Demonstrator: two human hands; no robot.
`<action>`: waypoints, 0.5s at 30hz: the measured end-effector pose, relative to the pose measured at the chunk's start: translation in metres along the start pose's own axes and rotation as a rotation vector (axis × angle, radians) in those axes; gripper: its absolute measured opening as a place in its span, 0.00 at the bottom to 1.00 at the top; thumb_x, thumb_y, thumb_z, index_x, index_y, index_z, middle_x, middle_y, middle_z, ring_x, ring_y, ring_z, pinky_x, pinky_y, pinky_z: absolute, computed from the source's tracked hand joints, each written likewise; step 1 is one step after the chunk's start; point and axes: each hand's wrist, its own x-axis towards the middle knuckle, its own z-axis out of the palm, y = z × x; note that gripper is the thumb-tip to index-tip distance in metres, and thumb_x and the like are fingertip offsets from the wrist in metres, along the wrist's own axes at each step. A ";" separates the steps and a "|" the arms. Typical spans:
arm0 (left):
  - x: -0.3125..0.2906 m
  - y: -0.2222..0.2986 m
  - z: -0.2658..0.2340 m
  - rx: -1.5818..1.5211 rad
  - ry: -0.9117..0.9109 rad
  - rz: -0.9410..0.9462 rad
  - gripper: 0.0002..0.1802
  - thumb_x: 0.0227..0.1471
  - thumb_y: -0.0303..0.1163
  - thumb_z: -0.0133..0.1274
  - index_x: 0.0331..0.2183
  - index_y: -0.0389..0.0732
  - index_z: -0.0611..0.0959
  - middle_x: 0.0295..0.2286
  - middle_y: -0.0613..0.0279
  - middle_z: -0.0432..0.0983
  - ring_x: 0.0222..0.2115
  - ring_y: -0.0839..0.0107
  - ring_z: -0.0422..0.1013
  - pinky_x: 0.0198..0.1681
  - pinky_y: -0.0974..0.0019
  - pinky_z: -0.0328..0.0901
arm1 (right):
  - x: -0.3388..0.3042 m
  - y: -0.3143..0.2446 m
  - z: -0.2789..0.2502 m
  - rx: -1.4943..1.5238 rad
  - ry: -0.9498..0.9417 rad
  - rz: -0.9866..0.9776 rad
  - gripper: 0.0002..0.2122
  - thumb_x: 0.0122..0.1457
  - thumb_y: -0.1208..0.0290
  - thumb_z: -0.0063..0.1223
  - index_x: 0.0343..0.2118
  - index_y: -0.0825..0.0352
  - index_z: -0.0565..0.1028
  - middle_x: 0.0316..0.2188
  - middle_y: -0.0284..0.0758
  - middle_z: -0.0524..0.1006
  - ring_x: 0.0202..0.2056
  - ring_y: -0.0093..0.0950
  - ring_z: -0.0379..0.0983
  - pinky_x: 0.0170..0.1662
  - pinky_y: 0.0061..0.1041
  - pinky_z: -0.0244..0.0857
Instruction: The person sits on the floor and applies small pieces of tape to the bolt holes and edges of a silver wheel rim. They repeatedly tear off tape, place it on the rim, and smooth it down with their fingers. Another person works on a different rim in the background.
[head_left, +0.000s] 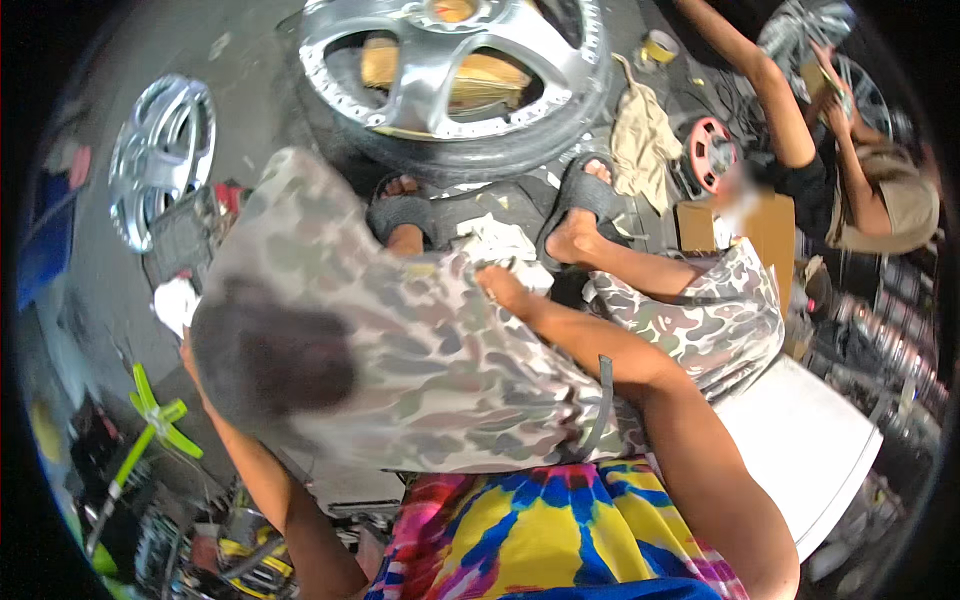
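The right hand [502, 290] reaches between the knees, its fingers low and loosely bent against a crumpled white cloth [497, 243]. How far the fingers open, and whether they grip the cloth or only touch it, cannot be told. The cloth lies just beyond and to the right of these fingers. It is bunched, with no definite end to point; its longer spread runs from far left to near right.

The left hand [188, 352] is mostly hidden behind the camouflage shorts [480, 390]. Its finger opening and any hold cannot be determined. A second white cloth [176, 302] shows just beyond it, bunched, with no clear long axis.

Well beyond the right fingers, a silver wheel [425, 75] lies over a black tyre [450, 158], its spoked face turned upward. A sandal is noted on either side, the left one [402, 215] and the right one [585, 190]. A beige cloth [642, 135] lies farther out to the right, its long axis running away from the person.

Beyond the left fingers is another spoked wheel [165, 155]; a green four-armed object [158, 420] is on their near side.
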 end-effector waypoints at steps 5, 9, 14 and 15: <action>-0.007 0.134 0.040 -0.082 -0.172 -0.021 0.27 0.63 0.43 0.60 0.56 0.34 0.80 0.48 0.50 0.82 0.45 0.60 0.79 0.52 0.60 0.72 | -0.009 0.000 0.030 -0.044 -0.077 0.257 0.10 0.58 0.68 0.54 0.35 0.68 0.83 0.34 0.51 0.83 0.38 0.49 0.82 0.44 0.43 0.77; -0.033 0.179 0.020 -0.173 -0.147 -0.045 0.26 0.64 0.43 0.60 0.55 0.34 0.80 0.48 0.50 0.82 0.45 0.60 0.79 0.51 0.61 0.72 | 0.019 0.033 0.005 -0.030 0.021 0.253 0.09 0.57 0.67 0.59 0.34 0.68 0.83 0.32 0.51 0.83 0.37 0.49 0.83 0.43 0.43 0.77; -0.041 0.210 0.018 -0.252 -0.159 -0.059 0.26 0.64 0.43 0.59 0.55 0.34 0.80 0.48 0.51 0.82 0.44 0.61 0.79 0.51 0.61 0.72 | 0.013 0.082 -0.107 -0.200 0.498 0.654 0.11 0.56 0.74 0.61 0.42 0.68 0.80 0.42 0.51 0.82 0.42 0.51 0.82 0.47 0.44 0.78; -0.040 0.218 0.018 -0.265 -0.167 -0.058 0.26 0.64 0.43 0.59 0.55 0.34 0.80 0.48 0.51 0.82 0.44 0.61 0.79 0.51 0.61 0.72 | 0.006 0.102 -0.118 -0.285 0.490 0.677 0.10 0.58 0.75 0.59 0.42 0.69 0.80 0.44 0.51 0.82 0.42 0.50 0.83 0.47 0.43 0.79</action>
